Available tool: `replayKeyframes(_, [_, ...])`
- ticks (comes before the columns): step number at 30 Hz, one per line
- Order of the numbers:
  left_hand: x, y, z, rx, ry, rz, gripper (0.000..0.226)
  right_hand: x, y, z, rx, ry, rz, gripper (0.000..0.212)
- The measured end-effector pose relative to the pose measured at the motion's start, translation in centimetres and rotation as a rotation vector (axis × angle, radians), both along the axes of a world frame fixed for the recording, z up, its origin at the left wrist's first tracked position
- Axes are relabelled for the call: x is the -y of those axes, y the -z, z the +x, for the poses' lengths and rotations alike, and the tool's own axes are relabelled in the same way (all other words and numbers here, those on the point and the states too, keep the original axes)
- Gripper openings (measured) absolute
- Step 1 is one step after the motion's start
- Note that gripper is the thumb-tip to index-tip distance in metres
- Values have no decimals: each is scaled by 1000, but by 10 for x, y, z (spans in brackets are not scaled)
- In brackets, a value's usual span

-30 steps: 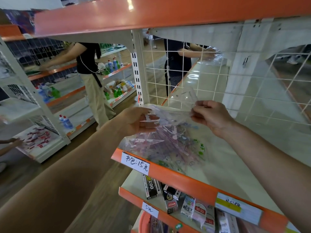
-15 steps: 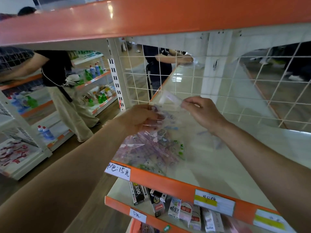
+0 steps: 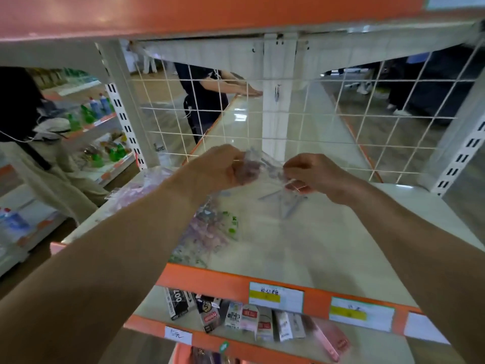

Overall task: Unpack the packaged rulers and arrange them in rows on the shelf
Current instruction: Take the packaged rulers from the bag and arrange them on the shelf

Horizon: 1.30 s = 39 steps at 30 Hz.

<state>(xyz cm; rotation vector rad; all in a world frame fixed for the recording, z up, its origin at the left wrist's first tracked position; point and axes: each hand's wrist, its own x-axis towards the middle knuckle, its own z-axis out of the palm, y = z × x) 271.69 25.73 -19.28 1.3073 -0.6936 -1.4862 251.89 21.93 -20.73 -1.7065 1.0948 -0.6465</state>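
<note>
At the left end of the shelf [image 3: 328,253] lies a heap of packaged rulers [image 3: 207,232], clear wrappers with purple and green print, reaching from the left edge to just under the left forearm. These look unopened. The left hand [image 3: 223,166] is raised above the shelf, its fingers curled and pinching one end of a single clear packet [image 3: 265,164]. The right hand [image 3: 312,174] pinches the packet's other end, so it hangs stretched between the two hands. Just below them show faint grey lines of a ruler; I cannot tell whether it lies loose on the shelf or sits inside the wrapper. To the right the shelf shows no row of rulers. I judge the task barely begun: one packet is being opened, with the heap and all the arranging left to do.
</note>
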Motion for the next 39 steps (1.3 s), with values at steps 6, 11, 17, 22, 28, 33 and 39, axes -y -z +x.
replayKeyframes(6, [5,2,12,432,38,51,13,19,34,-9,117,313,125,17])
replayKeyframes(11, [-23,-7,64,564,-6,151,14,32,40,-6,-476,255,-174,19])
replayKeyframes(17, [-86,-12,136,740,-88,266,18,7,23,59,-288,92,-275,24])
replayKeyframes(22, [-134,1,166,1092,24,427,26,-55,17,142,-227,-300,-380,22])
replayKeyframes(28, [-161,24,193,1275,151,498,37,-108,28,208,-416,-607,-558,30])
replayKeyframes(33, [-170,35,204,1326,249,503,61,-113,43,218,-546,-631,-732,37])
replayKeyframes(39, [-166,34,197,1507,438,520,81,-109,44,214,-524,-610,-778,27])
